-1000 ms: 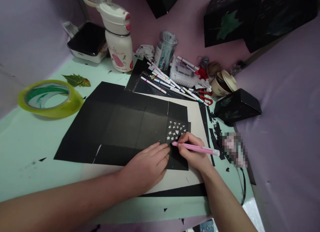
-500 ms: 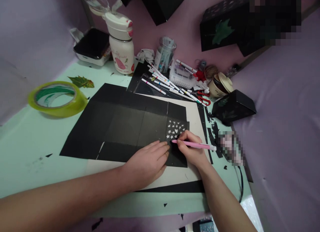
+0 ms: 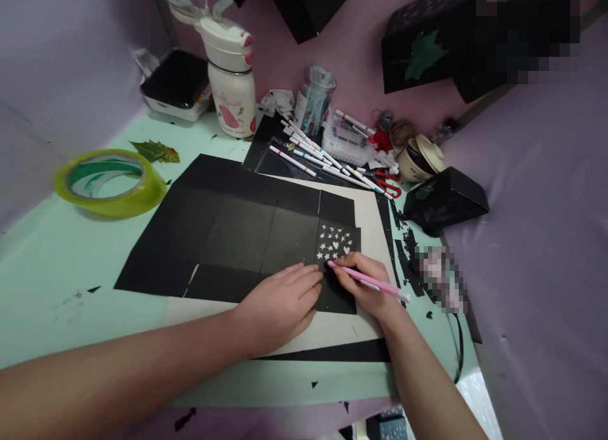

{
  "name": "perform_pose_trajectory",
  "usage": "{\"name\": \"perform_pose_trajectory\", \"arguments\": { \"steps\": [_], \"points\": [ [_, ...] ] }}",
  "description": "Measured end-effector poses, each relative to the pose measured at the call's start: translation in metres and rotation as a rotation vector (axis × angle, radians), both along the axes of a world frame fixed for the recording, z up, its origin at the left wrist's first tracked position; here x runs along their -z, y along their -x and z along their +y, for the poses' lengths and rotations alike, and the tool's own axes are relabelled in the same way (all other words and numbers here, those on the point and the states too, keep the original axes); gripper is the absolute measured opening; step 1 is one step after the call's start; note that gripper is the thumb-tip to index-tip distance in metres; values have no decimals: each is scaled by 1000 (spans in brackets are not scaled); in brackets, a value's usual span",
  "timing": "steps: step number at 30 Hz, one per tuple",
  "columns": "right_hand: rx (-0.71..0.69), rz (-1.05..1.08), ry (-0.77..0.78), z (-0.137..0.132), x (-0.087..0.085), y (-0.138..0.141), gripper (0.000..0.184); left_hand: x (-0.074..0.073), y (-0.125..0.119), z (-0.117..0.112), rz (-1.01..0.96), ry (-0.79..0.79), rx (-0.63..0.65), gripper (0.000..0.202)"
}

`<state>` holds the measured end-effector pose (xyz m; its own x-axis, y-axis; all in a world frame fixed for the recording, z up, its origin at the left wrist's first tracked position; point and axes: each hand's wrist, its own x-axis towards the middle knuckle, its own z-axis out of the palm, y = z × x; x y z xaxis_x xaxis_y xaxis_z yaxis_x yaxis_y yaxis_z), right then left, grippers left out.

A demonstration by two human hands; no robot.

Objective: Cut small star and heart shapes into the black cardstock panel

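One bare left hand lies palm-down, fingers extended, gripping nothing, on creased black cardstock atop white sheet; best pressed firm, clear of tip. Right hand pinches slim pink pen-shaped tool beside white star and heart shapes; short, light strokes advisable.

Black sheet: matt paper. Pen: smooth plastic. Tape roll: glossy plastic.

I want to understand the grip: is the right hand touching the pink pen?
Touching: the head view shows the right hand gripping the pink pen with its fingers.
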<state>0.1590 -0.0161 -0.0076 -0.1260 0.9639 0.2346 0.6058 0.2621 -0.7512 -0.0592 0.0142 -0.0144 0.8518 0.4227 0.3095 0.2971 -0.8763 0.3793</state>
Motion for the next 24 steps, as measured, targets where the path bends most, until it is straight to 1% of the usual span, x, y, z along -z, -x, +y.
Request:
{"name": "perform_pose_trajectory", "arguments": {
  "steps": [5, 10, 17, 24],
  "points": [
    [-55, -29, -63, 1, 1, -3, 7, -1, 0, 0, 17, -10, 4, 30],
    [-110, -104, -126, 4, 1, -2, 10, -3, 0, 0, 49, 5, 6, 30],
    [-85, -115, -120, 3, 0, 1, 12, -3, 0, 1, 53, 15, 5, 30],
    [10, -107, -48, 0, -2, 4, 13, -3, 0, 1, 36, 35, 8, 30]
  ]
}}
